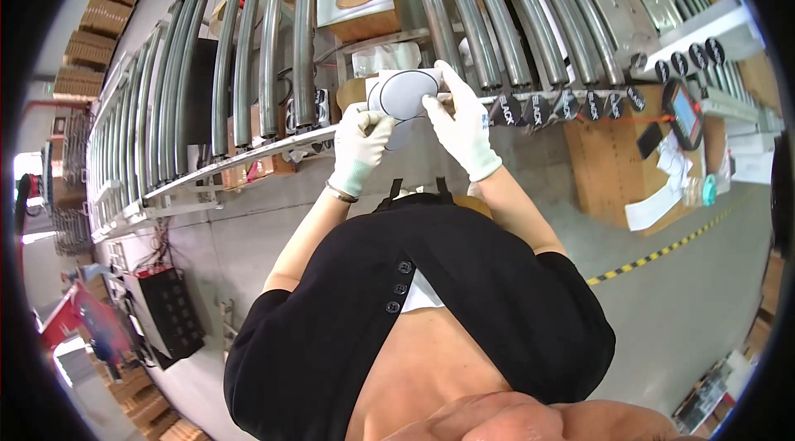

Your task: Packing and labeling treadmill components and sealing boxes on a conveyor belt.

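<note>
At chest height, in front of a rack of curved metal tubes (273, 35), a flat white sheet (403, 95) bearing a grey oval is held between both gloved hands; it is judged light, thin and floppy, easily creased, and best taken by its edges. The left hand (362, 143) is closed on the lower left edge with the wrist bent upward, while the right hand (460, 122) pinches the right edge, fingers extended along it, forearm raised.
</note>
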The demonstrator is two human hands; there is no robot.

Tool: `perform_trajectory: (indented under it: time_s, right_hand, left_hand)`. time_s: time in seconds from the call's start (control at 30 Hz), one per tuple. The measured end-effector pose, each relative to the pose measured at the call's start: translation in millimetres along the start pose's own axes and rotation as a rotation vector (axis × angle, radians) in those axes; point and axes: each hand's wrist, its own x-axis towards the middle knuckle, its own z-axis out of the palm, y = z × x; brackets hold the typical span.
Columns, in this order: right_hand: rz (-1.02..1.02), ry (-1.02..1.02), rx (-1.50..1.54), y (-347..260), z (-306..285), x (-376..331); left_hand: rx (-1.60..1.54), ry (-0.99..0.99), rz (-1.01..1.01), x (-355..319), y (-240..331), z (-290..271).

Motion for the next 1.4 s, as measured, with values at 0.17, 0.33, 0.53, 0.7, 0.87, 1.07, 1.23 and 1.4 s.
perform_trajectory:
  time_s: [0.17,0.33,0.53,0.7,0.87,1.07,1.23,1.4]
  right_hand:
    - [-0.076,-0.002,-0.127,-33.4,16.5,9.2]
    - [-0.496,0.028,-0.399,-55.5,25.5,32.1]
    - [-0.688,-0.135,-0.503,-84.2,37.3,54.3]
    - [0.075,-0.399,0.074,-104.6,43.2,50.6]
    - [0.478,-0.936,0.192,-112.9,43.5,83.0]
    - [0.700,-1.133,0.388,-116.1,59.5,76.9]
    - [0.543,-1.113,0.219,-143.1,77.8,71.7]
    - [0.573,-1.044,0.483,-137.5,88.5,63.1]
  left_hand:
    - [-0.004,0.101,0.020,-1.2,-7.6,-16.1]
    - [0.000,0.182,0.102,-1.3,-10.3,-37.1]
    - [0.062,0.238,0.188,-6.4,-16.4,-61.7]
    - [-0.051,0.163,0.197,-9.2,-26.1,-86.6]
    - [-0.060,0.017,0.252,-10.7,-29.4,-112.5]
    - [-0.084,-0.020,0.283,-15.0,-37.2,-126.7]
    - [-0.026,-0.053,0.334,-18.3,-40.2,-135.5]
    - [-0.050,-0.076,0.311,-18.3,-40.8,-139.2]
